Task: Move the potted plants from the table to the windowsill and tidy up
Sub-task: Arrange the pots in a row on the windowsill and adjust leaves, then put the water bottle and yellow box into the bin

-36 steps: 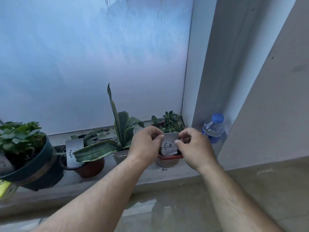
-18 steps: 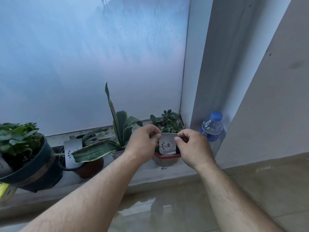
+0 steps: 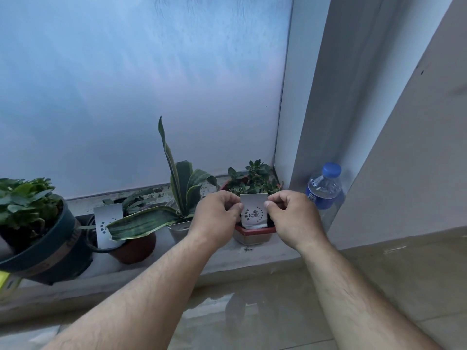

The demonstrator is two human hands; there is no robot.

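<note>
Right of centre, the left hand (image 3: 217,215) and right hand (image 3: 293,218) each pinch a side edge of the card (image 3: 254,210) standing in the red pot (image 3: 254,234) on the windowsill (image 3: 265,256). Uneven pulling could tear it (or tip the pot toward the bottle (image 3: 323,188)).

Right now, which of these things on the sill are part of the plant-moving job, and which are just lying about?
Part of the job:
- small red pot with white card, pinched by left hand and right hand
- white pot
- brown pot
- dark green pot
- windowsill

Just lying about:
- water bottle
</note>
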